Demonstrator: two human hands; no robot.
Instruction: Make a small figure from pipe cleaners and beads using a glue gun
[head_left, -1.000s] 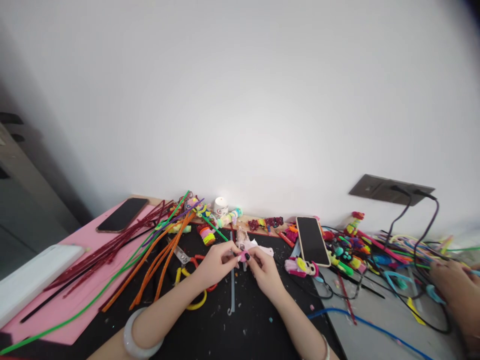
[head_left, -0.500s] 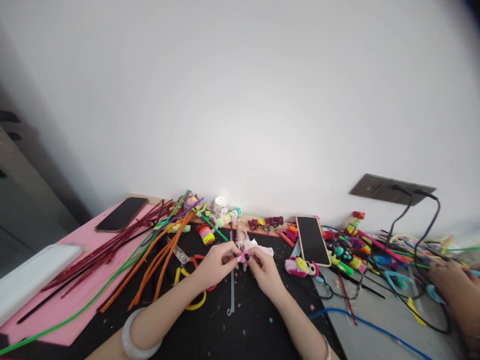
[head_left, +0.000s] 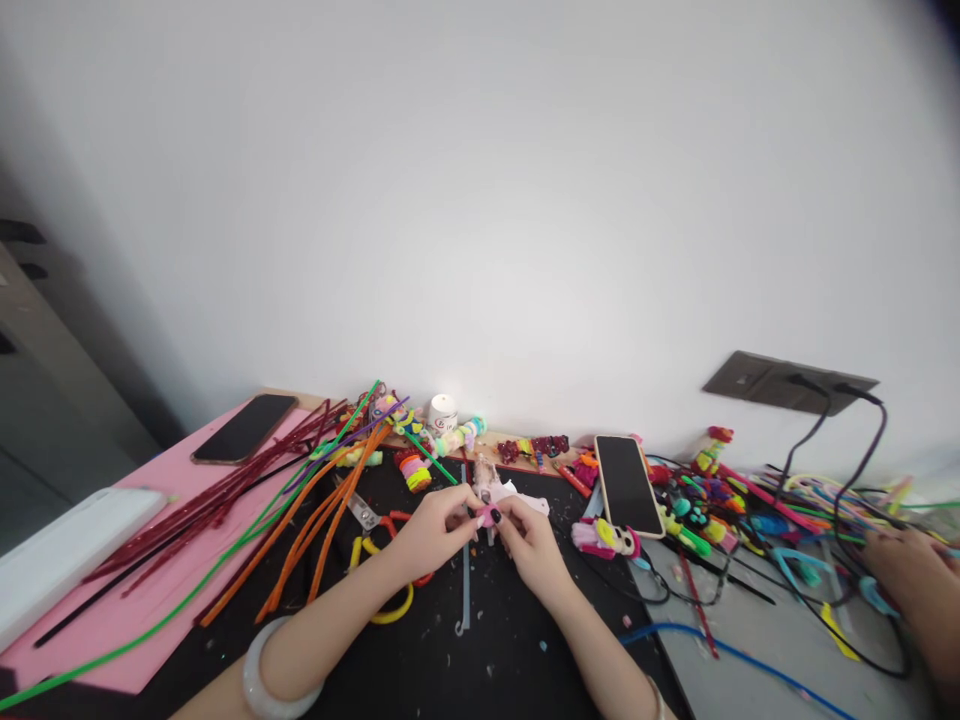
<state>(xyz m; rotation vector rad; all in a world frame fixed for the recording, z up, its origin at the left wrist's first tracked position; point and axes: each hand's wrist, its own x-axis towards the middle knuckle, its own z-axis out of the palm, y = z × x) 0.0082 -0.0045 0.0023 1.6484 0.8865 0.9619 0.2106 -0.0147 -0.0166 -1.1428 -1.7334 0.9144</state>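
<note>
Between my two hands is a small pink fuzzy piece [head_left: 489, 515], pinched from both sides above the black mat; its exact kind is too small to make out. My left hand [head_left: 444, 522] grips it with thumb and forefinger from the left. Dark-nailed fingers of my right hand [head_left: 521, 530] close on its right side. Just beyond the fingers lies a pale, whitish item [head_left: 525, 495], partly covered by my right hand. Scissors [head_left: 367, 515] with red and yellow handles lie under my left forearm. A thin translucent stick [head_left: 464, 590] rests on the mat below my hands.
Orange pipe cleaners [head_left: 322, 535] and dark red ones lie left, over pink sheets [head_left: 157, 640]. A phone [head_left: 628, 485] leans at right beside a pink pipe-cleaner figure [head_left: 604, 538]. Cables hang from a wall socket [head_left: 787, 383]. Another person's hand [head_left: 911, 575] is at far right.
My hands stay almost in place, still pinching the pink piece, which shows slightly more of its surface. The view has shifted a little.
</note>
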